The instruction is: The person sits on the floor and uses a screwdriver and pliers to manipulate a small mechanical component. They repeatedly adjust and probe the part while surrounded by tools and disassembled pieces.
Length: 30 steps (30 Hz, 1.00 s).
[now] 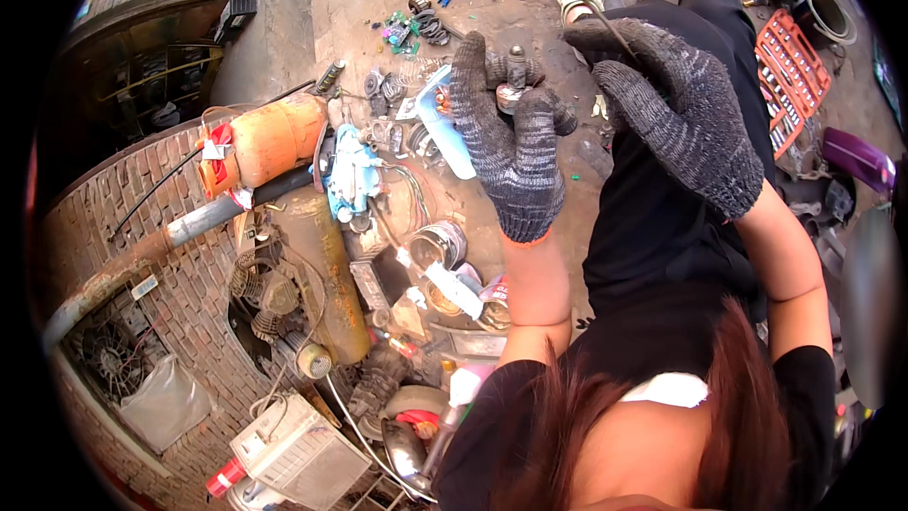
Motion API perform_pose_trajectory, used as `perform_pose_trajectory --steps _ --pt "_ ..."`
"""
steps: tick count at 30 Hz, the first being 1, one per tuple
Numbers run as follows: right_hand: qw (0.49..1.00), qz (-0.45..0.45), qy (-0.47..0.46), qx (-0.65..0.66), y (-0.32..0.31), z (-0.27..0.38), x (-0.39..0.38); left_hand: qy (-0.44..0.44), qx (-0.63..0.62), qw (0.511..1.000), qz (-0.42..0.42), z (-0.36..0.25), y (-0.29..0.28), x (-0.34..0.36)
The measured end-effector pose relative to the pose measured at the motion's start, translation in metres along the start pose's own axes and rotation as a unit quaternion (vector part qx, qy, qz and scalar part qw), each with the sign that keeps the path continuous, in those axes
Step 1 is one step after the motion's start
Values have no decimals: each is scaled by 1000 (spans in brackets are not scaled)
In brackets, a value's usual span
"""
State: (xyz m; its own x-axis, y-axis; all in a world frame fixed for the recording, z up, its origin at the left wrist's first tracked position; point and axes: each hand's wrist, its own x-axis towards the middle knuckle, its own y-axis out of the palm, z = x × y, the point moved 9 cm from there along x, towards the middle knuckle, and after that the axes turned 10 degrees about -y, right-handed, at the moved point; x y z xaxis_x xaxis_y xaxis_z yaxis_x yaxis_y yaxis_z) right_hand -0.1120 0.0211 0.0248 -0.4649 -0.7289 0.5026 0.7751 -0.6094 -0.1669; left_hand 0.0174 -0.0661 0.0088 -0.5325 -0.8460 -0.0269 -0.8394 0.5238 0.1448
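Note:
My left hand (515, 156), in a grey knitted work glove, is curled around a small round metal part (512, 95) with a stud on top and a reddish band. The fingers hide some of its body. To its right my right hand (676, 104), gloved alike, is closed on a thin dark rod (610, 28). One end of the rod sticks out past the fingers; the rest is hidden in the glove. The rod and the metal part are apart. Just left of my left hand is a light blue plastic tray (450, 128).
An orange gas cylinder (274, 140), a blue-painted machine part (354, 170) and a rusty yellow tank (326, 274) are at left. Scrap circuit boards (399, 30) lie ahead. On the right are a red-orange socket-set case (790, 66) and a purple object (858, 159).

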Motion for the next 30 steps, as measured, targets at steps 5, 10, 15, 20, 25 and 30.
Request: perform_pose_trajectory --steps 5,10,15,20,25,30 --pt "998 57 15 -33 -4 10 10 70 141 987 37 -6 6 -13" --pt "997 81 16 2 1 10 3 115 104 988 23 -18 6 -27" --pt "999 40 32 15 -8 19 -3 96 31 994 40 -21 7 -26" --pt "997 70 19 -1 -9 27 -4 109 10 993 41 -22 5 -29" --pt "997 68 24 -7 -8 28 -6 98 -1 994 51 -20 4 -29" --pt "996 58 59 18 -4 18 -13 116 26 992 38 -25 2 -31"
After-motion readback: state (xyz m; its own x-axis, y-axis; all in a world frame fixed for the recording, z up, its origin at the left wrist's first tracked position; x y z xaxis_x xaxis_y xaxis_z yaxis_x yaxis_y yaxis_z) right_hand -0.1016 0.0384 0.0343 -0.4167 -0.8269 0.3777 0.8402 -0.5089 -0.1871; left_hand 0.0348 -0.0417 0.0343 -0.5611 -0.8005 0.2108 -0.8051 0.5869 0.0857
